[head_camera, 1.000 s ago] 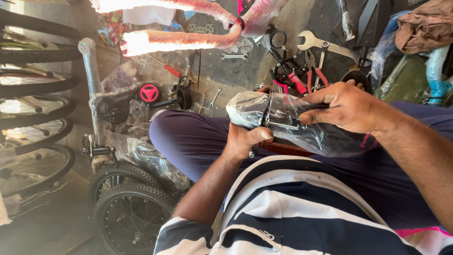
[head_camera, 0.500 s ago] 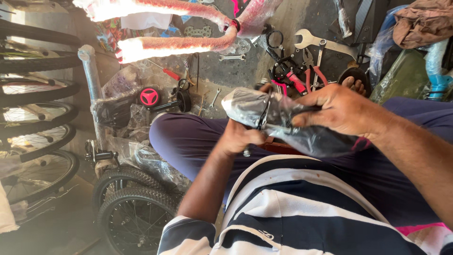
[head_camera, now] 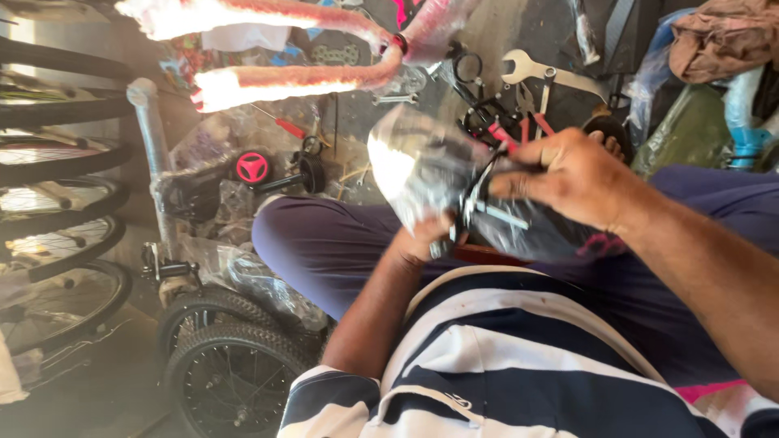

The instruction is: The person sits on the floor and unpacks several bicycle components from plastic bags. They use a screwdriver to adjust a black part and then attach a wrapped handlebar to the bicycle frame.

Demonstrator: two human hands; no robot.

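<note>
Seated, striped shirt (head_camera: 519,365) near, purple trousers (head_camera: 341,243) across the lap. Far left: stacked bicycle tyres (head_camera: 57,203), with small spoked wheels (head_camera: 227,373) lower left on the floor. Far, top: pink wrapped bicycle frame (head_camera: 300,77), overexposed. Floor beyond the knees littered with tools, among them a silver spanner (head_camera: 544,73) and a red-handled screwdriver (head_camera: 284,126); a small pink-hubbed stabiliser wheel (head_camera: 253,168) to the left of these. Centre, above the lap: part wrapped in clear plastic (head_camera: 430,174), blurred, with a thin metal piece (head_camera: 487,212) showing at its near side. Right hand (head_camera: 568,178) on top of the wrapped part, fingers (head_camera: 519,182) clenched on plastic and metal. Left hand (head_camera: 422,239) beneath, fingers grasping the wrapped part from under, partly hidden. Exact kind of part: cannot tell.
</note>
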